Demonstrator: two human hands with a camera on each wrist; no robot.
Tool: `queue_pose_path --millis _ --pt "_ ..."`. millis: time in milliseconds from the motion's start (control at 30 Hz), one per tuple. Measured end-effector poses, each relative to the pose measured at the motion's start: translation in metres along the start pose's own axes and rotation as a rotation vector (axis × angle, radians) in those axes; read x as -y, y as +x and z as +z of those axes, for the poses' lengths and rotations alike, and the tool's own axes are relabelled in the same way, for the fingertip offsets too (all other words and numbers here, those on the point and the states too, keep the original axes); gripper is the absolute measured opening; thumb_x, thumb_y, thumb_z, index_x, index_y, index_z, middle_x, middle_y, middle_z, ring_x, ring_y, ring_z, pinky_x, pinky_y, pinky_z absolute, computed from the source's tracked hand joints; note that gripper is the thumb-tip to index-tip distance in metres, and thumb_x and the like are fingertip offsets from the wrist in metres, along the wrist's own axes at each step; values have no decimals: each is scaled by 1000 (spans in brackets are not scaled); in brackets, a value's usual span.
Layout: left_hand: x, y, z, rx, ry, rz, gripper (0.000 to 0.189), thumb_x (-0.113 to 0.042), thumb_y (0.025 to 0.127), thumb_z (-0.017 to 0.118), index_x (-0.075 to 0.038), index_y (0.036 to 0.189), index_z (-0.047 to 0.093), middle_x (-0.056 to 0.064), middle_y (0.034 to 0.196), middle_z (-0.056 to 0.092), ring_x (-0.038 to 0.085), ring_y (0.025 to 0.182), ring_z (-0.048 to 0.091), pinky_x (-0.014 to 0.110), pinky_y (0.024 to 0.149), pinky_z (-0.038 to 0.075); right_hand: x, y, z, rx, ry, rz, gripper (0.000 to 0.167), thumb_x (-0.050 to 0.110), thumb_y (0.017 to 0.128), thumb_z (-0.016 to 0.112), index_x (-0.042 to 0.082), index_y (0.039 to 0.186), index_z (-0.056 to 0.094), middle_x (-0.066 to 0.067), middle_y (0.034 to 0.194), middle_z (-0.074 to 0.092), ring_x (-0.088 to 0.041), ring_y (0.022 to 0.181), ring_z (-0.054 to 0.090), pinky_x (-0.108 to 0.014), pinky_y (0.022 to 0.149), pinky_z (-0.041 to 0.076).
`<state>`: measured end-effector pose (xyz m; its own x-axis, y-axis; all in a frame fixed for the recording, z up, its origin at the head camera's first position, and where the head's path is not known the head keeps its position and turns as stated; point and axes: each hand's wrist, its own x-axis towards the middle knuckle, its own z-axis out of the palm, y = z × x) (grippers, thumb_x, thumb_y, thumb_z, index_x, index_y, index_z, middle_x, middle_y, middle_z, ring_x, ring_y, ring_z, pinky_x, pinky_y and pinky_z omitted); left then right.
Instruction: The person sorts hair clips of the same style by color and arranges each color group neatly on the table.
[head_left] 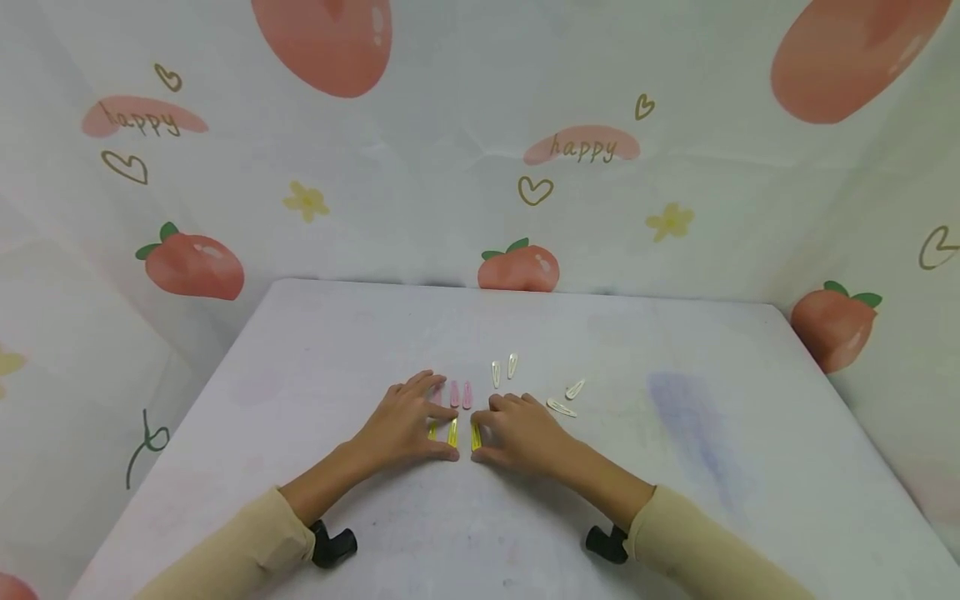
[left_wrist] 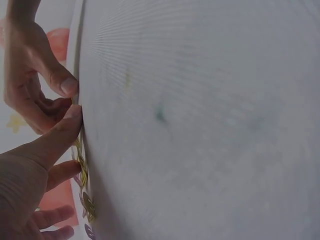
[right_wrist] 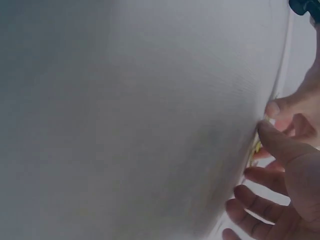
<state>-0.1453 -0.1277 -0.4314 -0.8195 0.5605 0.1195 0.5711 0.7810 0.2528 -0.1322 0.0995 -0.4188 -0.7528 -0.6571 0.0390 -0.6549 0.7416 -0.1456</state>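
Snap hair clips lie in rows on the white table, between and beyond two bare hands. In the head view the left hand [head_left: 401, 423] has its thumb and index finger at the two ends of a yellow hair clip [head_left: 453, 432]; its other fingers spread forward. Just right of it, the right hand [head_left: 521, 433] pinches another yellow hair clip [head_left: 476, 436] lengthwise between thumb and index finger. A further yellow clip [head_left: 432, 431] shows under the left hand. Pink clips [head_left: 454, 394] stand in a row beyond, one partly covered by left fingers. Both wrist views show the thumbs close together.
Two white clips [head_left: 496, 374] lie upright past the right hand. Two more white clips [head_left: 562, 407] lie at angles to its right. The white table [head_left: 360, 333] meets a peach-printed cloth [head_left: 420, 208] at its back edge. Black wrist devices [head_left: 333, 546] sit under both sleeves.
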Motion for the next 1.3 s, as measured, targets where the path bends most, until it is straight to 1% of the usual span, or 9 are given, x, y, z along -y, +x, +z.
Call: queue_pose_path --millis 200,433,567,667,767,867,1000,1200,1300 --pt "1 0 -1 -3 -14 4 61 -61 63 86 -22 110 79 16 141 54 37 138 40 59 98 41 0 7 1 28 14 45 46 53 82 77 22 115 74 1 93 61 -16 83 60 -40 80 51" --pt "0 0 -4 -6 -34 17 59 -54 63 89 -18 109 79 17 140 54 39 139 40 59 101 41 3 11 4 9 49 39 49 51 83 76 18 119 73 -2 101 64 -16 84 60 -38 79 52" --pt "0 0 -4 -9 -47 29 57 -52 64 90 -17 108 80 19 139 55 40 138 40 60 101 40 5 12 5 8 49 53 52 51 82 77 16 120 72 -4 105 66 -18 90 62 -39 82 52" --pt "1 0 -3 -4 -50 28 58 -53 63 89 -18 108 80 18 140 55 40 139 39 60 101 40 4 11 5 3 49 64 52 52 81 78 15 117 73 -2 104 66 -17 89 62 -39 83 52" --pt "1 0 -1 1 -50 20 60 -55 63 89 -18 109 80 17 141 54 39 140 38 59 102 41 0 7 3 -4 49 74 50 53 79 79 14 111 75 0 95 64 -15 80 59 -37 78 51" --pt "0 0 -1 7 -56 8 61 -56 62 88 -19 109 79 16 142 54 38 140 38 58 103 40 -9 1 -2 -5 61 114 48 52 79 80 15 109 75 3 89 61 -13 76 54 -35 75 49" --pt "-1 1 -2 12 -63 2 61 -56 61 89 -18 108 80 17 141 54 39 140 38 58 103 40 -29 -11 -9 -35 87 217 48 47 79 81 13 112 75 1 93 63 -14 81 56 -36 77 49" --pt "-1 1 -2 16 -70 3 61 -54 62 90 -17 109 79 17 141 54 39 140 38 58 103 40 -71 -37 -11 -191 15 329 50 42 79 82 4 110 74 -7 97 63 -25 87 61 -42 75 51" --pt "-1 1 -2 19 -70 3 60 -54 62 89 -17 109 79 17 141 54 38 139 39 58 103 39 -90 -48 -10 -237 -1 389 49 44 79 81 3 105 74 -8 94 61 -27 87 61 -46 74 50"
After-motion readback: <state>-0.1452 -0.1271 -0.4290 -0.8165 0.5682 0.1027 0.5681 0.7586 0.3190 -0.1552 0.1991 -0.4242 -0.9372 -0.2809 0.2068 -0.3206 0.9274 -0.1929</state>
